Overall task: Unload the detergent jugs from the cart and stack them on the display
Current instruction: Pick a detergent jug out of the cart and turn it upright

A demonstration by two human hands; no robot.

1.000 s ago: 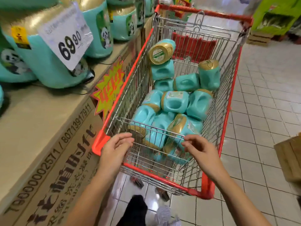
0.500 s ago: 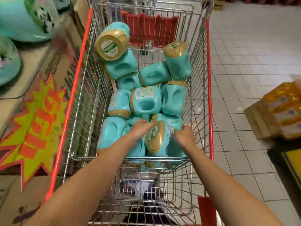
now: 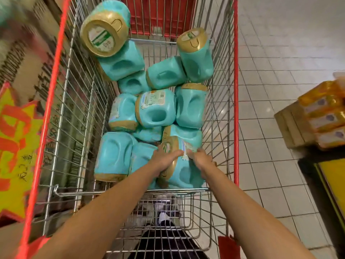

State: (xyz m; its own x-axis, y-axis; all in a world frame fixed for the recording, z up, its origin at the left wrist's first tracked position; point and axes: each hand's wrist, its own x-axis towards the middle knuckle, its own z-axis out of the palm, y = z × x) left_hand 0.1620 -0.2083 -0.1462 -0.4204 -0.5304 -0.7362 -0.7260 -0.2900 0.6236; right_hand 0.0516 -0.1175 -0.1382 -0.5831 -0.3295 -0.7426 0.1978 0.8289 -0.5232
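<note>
A wire shopping cart (image 3: 235,94) with red rims holds several teal detergent jugs with gold caps, piled on their sides. Both my arms reach down into its near end. My left hand (image 3: 164,158) grips the gold cap end of the nearest jug (image 3: 186,172). My right hand (image 3: 200,157) holds the same jug on its right side, fingers curled over its top edge. Another jug (image 3: 112,156) lies just left of it, and one jug (image 3: 104,32) leans high against the cart's far left wall.
The cardboard display base (image 3: 24,58) with a yellow and red starburst sign (image 3: 13,146) runs along the cart's left side. White floor tiles lie to the right. A wooden pallet with orange packs (image 3: 321,113) stands at the right edge.
My hands left the cart's near rim and went down into the cart. They closed round the nearest jug. The view tipped downward over the cart.
</note>
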